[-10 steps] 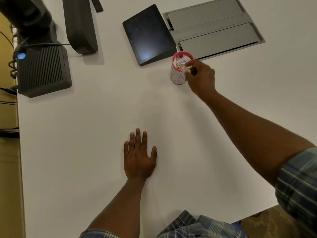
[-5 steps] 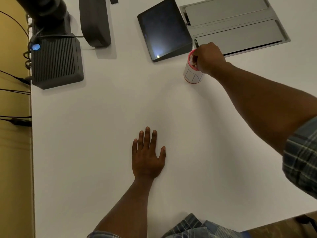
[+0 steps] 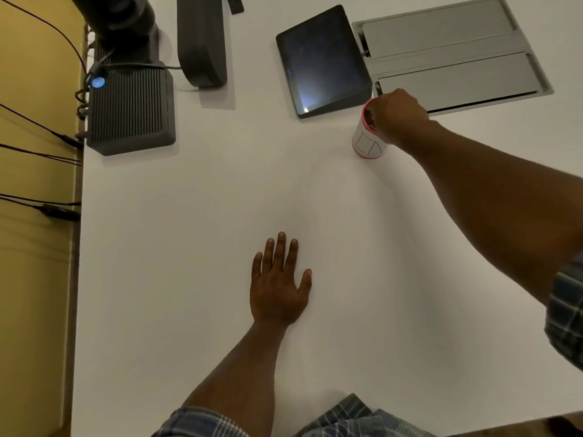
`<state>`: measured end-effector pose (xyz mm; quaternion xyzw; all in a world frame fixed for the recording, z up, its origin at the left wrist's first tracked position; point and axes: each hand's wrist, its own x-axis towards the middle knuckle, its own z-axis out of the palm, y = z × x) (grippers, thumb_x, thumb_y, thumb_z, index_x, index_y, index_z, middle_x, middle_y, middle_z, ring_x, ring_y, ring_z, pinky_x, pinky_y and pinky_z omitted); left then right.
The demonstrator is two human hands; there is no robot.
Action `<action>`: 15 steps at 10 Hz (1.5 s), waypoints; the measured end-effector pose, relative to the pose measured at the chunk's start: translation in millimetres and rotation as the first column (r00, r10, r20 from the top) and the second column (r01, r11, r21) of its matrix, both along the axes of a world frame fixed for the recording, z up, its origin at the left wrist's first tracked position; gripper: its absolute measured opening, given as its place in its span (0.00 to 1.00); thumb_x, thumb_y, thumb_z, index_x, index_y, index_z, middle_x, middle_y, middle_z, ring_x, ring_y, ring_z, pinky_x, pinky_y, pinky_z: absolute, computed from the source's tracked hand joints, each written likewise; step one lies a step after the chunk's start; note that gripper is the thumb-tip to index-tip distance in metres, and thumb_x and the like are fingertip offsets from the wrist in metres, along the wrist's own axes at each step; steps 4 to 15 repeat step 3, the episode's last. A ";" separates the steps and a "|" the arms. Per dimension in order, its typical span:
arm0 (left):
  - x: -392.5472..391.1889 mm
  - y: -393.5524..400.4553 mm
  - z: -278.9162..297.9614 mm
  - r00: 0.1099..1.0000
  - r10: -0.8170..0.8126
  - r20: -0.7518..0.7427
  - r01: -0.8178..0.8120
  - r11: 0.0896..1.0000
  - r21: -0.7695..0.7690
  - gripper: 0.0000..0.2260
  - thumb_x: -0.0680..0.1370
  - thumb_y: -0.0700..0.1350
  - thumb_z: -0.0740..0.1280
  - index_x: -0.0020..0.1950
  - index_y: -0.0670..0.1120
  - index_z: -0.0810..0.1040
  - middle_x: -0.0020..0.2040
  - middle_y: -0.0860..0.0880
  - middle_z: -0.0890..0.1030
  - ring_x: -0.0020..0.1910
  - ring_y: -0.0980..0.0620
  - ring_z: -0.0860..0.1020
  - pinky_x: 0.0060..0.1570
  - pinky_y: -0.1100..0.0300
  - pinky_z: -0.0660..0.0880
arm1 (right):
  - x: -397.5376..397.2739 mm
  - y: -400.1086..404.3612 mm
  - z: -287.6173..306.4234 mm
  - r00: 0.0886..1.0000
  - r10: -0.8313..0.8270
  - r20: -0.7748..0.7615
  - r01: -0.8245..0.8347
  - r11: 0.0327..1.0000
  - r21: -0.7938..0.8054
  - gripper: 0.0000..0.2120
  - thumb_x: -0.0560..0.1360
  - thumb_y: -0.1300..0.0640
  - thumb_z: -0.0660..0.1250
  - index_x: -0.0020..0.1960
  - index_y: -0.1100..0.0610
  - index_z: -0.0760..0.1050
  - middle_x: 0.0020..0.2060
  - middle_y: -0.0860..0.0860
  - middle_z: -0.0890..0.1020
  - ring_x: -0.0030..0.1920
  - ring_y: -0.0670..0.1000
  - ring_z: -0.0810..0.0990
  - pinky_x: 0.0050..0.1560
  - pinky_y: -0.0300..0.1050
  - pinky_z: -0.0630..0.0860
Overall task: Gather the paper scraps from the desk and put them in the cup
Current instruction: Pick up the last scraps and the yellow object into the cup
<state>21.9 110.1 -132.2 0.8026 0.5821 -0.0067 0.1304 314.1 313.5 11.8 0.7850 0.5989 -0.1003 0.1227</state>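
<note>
A white paper cup (image 3: 367, 145) with a red rim and base stands on the white desk (image 3: 189, 231), just in front of the dark tablet. My right hand (image 3: 396, 116) covers the cup's mouth, fingers curled down into it. The cup's contents and anything between those fingers are hidden. My left hand (image 3: 279, 283) lies flat on the desk nearer to me, palm down, fingers apart, holding nothing. No loose paper scraps show on the desk.
A dark tablet (image 3: 321, 59) leans on a stand behind the cup. Right of it a grey cable hatch (image 3: 451, 52) is set into the desk. At the far left stand a ribbed black box (image 3: 132, 108) with a blue light, a dark stand (image 3: 202, 39) and cables.
My right hand has moved from the cup's side onto its mouth, hiding the scraps that showed inside. The view has shifted, so everything sits further right. My left hand stays flat.
</note>
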 end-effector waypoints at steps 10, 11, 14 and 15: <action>-10.4 19.4 20.5 0.995 -0.100 0.024 0.103 0.955 -0.279 0.31 0.79 0.61 0.48 0.75 0.57 0.35 0.76 0.56 0.32 0.76 0.54 0.35 0.74 0.54 0.38 | -22.5 -66.0 16.6 0.950 0.093 -0.299 0.027 0.927 0.374 0.25 0.71 0.71 0.66 0.66 0.62 0.69 0.64 0.62 0.73 0.62 0.63 0.73 0.59 0.58 0.73; -10.4 19.4 20.5 0.995 -0.100 0.024 0.103 0.955 -0.279 0.31 0.79 0.61 0.48 0.75 0.57 0.35 0.76 0.56 0.32 0.76 0.54 0.35 0.74 0.54 0.38 | -22.5 -66.0 16.6 0.950 0.093 -0.299 0.027 0.927 0.374 0.25 0.71 0.71 0.66 0.66 0.62 0.69 0.64 0.62 0.73 0.62 0.63 0.73 0.59 0.58 0.73; -10.4 19.4 20.5 0.995 -0.100 0.024 0.103 0.955 -0.279 0.31 0.79 0.61 0.48 0.75 0.57 0.35 0.76 0.56 0.32 0.76 0.54 0.35 0.74 0.54 0.38 | -22.5 -66.0 16.6 0.950 0.093 -0.299 0.027 0.927 0.374 0.25 0.71 0.71 0.66 0.66 0.62 0.69 0.64 0.62 0.73 0.62 0.63 0.73 0.59 0.58 0.73; -10.4 19.4 20.5 0.995 -0.100 0.024 0.103 0.955 -0.279 0.31 0.79 0.61 0.48 0.75 0.57 0.35 0.76 0.56 0.32 0.76 0.54 0.35 0.74 0.54 0.38 | -22.5 -66.0 16.6 0.950 0.093 -0.299 0.027 0.927 0.374 0.25 0.71 0.71 0.66 0.66 0.62 0.69 0.64 0.62 0.73 0.62 0.63 0.73 0.59 0.58 0.73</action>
